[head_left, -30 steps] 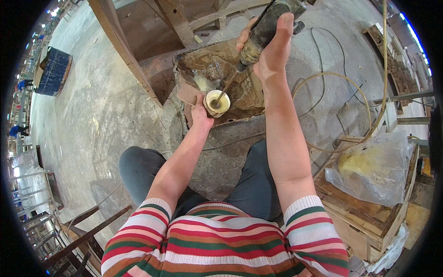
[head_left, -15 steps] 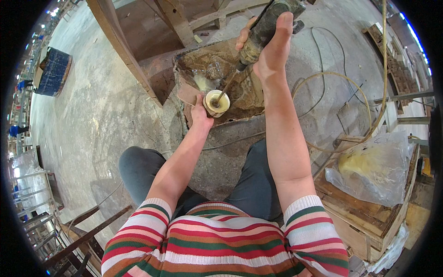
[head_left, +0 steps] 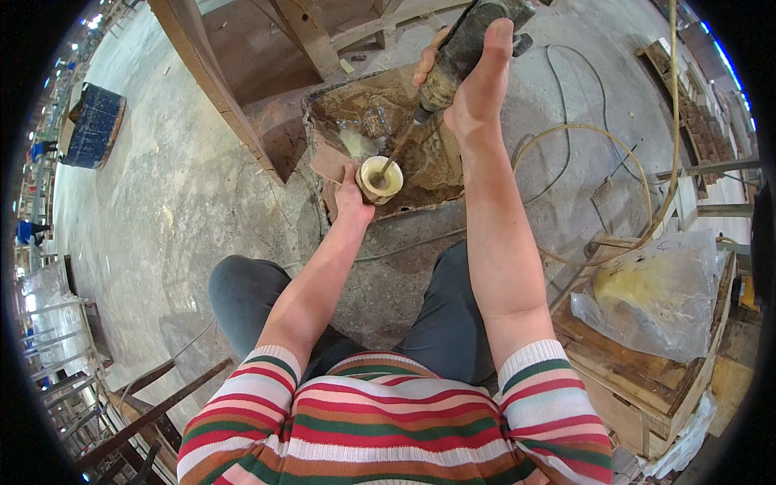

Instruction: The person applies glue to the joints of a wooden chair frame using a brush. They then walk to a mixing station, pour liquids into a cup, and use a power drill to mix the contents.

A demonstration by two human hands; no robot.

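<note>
My right hand (head_left: 482,85) is wrapped round a dark, dirty power drill (head_left: 473,52) that points down and to the left. Its long thin mixing rod (head_left: 399,148) reaches into a small round cup (head_left: 380,196). Inside the cup lies a pale cream-yellow mixture (head_left: 378,171), and the rod's tip sits in it. My left hand (head_left: 352,199) grips the cup from its left side, fingers closed. Beneath both hands is a wide, shallow, stained tray (head_left: 319,109) with a brown crusted inside and a clump of pale material near the cup.
A wooden frame (head_left: 230,97) rises at the far left of the tray. On the right, a plastic bag (head_left: 655,295) of yellowish material rests on a wooden crate (head_left: 622,364). A yellow hose (head_left: 558,129) and dark cables curl over the floor. Farther left stands a blue bin (head_left: 93,125).
Almost nothing differs. The drill and rod have shifted very slightly, while the cup and both hands keep their places.
</note>
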